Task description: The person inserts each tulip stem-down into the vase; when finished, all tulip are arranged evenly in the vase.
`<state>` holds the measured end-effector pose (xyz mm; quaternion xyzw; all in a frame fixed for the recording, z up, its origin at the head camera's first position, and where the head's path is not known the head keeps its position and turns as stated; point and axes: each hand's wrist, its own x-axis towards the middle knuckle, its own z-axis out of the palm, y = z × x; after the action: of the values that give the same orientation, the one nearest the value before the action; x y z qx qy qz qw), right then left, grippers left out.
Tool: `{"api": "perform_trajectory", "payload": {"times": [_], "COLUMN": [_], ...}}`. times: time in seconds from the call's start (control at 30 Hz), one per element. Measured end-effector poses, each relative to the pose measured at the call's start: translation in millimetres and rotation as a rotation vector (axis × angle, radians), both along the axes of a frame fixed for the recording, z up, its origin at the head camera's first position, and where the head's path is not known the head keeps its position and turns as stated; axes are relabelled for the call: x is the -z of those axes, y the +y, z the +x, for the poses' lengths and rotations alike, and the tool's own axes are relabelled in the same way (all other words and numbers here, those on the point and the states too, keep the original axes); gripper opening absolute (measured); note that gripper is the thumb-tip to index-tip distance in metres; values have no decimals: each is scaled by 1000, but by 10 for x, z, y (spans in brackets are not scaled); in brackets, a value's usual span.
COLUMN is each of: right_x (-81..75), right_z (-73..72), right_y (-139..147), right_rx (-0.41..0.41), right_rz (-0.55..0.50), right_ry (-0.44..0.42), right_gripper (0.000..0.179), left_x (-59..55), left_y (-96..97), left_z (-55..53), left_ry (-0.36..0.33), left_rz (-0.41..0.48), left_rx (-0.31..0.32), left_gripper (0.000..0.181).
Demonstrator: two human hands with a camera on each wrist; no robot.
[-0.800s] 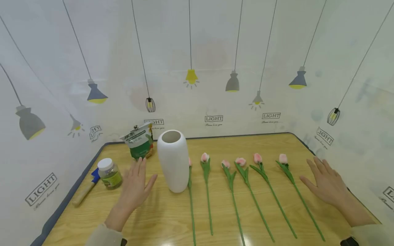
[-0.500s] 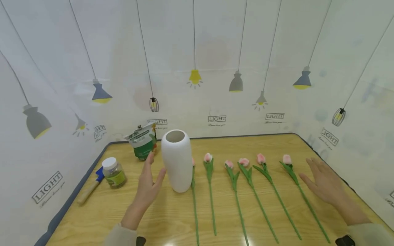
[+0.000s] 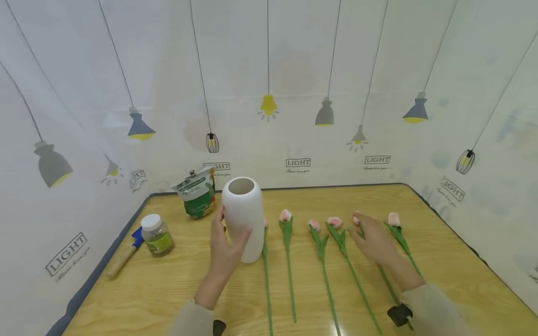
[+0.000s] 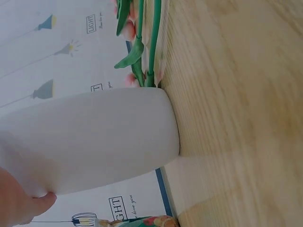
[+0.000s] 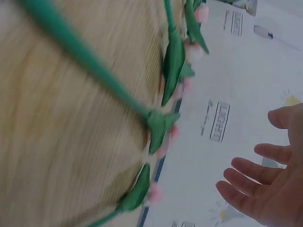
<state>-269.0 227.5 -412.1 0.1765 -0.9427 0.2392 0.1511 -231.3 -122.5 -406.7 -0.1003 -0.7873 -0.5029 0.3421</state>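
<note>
The left hand [image 3: 227, 254] has closed the gap to the white vase [image 3: 248, 210]: half a second ago it was raised just beside it, and now its fingers curve around the left side while the thumb lies across the front, holding the vase. The vase stands upright where it was, left of the middle of the surface [image 3: 168, 289], hiding part of the leftmost flower [image 3: 265, 247].

The right hand [image 3: 378, 242] has moved further. It was near the right edge of the surface, beyond the rightmost flower [image 3: 397, 233]; now it is over the second flower from the right [image 3: 388, 284], covering part of it from above. Its fingers are wide apart and hold nothing.

All six flowers lie as before in a row, heads toward the back edge. Unmoved too are the jar [image 3: 157, 238] and small shovel [image 3: 123, 260] by the left edge, and the bag [image 3: 196, 196] near the back left corner.
</note>
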Motion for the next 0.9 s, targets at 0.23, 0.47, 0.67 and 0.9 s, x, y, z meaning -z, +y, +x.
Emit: {"api": "perform_trajectory", "payload": {"times": [0.23, 0.47, 0.67, 0.9], "right_x": [56, 230, 323, 378], "right_z": [-44, -221, -297, -215], "right_y": [-939, -1583, -1857, -2083], "right_rx": [-179, -249, -158, 2], "right_rz": [-25, -189, -177, -144], "right_ry": [-133, -445, -476, -405], "right_gripper": [20, 21, 17, 37], "left_x": [14, -10, -21, -16], "left_y": [167, 254, 275, 263], "left_z": [-32, -55, -59, -39], "left_ry": [28, 27, 7, -9], "left_rz": [47, 77, 66, 56], "left_rx": [-120, -151, -157, -172], "left_gripper": [98, 95, 92, 93]}}
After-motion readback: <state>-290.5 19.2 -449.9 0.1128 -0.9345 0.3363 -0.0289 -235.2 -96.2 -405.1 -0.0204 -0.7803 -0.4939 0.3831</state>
